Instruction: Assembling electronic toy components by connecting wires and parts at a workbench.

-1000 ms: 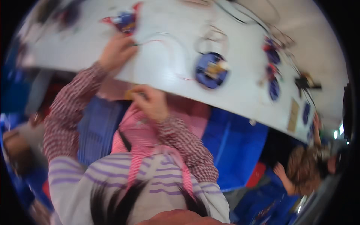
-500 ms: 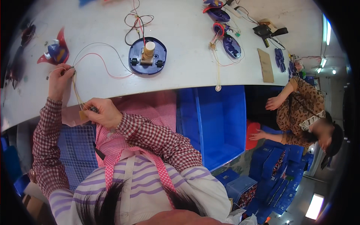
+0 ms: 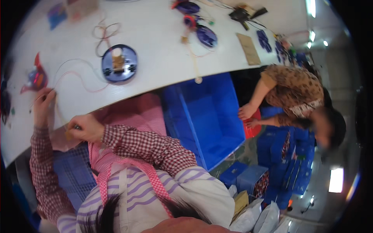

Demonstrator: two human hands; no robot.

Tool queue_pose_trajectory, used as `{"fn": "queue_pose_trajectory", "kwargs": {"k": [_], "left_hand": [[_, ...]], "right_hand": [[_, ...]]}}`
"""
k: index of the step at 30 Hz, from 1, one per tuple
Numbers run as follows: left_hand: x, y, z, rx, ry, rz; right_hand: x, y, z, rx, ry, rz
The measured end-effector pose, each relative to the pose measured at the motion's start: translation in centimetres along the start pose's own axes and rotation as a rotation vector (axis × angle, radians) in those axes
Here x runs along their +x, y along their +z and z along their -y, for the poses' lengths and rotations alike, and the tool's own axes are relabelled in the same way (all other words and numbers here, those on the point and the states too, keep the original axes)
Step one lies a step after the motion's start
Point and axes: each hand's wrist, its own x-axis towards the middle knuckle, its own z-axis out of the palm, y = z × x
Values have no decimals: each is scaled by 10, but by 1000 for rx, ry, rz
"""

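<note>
Your right hand fingers pinched shut on lower end of thin tan strip, at white table edge. Your left hand fingers closed on strip's upper end, beside red-pink wire. Round blue disc beyond. Brown flat card far right. Blue bin under table.

Desk front edge between the left hand and the blue disc: passable, but red wires loop across it. Left end blocked by a red-blue toy, just beside the left hand. Right hand sits off the front edge, over the lap; a thin strip spans both hands. Middle of desk right of the disc: bare up to a tan cord running to the edge. Far edge and right end cluttered with blue parts and a card. Blue bin under the desk is open; another person reaches in beside it.
</note>
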Motion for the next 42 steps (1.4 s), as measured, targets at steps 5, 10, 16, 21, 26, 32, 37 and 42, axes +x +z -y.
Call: {"fn": "queue_pose_trajectory", "kwargs": {"k": [5, 10, 16, 21, 26, 32, 37, 42], "left_hand": [[6, 18, 1, 22, 87, -102], [-68, 42, -28, 155, 50, -294], [-75, 123, -60, -286, -100, -120], [-39, 130, -50, -441, -180, -100], [-34, 111, -43, -477, -254, -17], [-68, 112, -50, -463, -300, -96], [-96, 99, -29, -592, -341, -107], [-118, 108, -36, -676, -237, -114]], "right_hand": [[10, -27, -5, 28, 133, 32], [25, -56, 7, 93, 252, 1], [56, -100, 18, 116, 271, -2], [76, -111, 2, 126, 245, -58], [87, -91, -21, 74, 184, -13], [48, -87, 12, -65, 399, 54], [23, -67, 7, 319, 539, 47], [8, -76, 27, 14, 391, 174]]}}
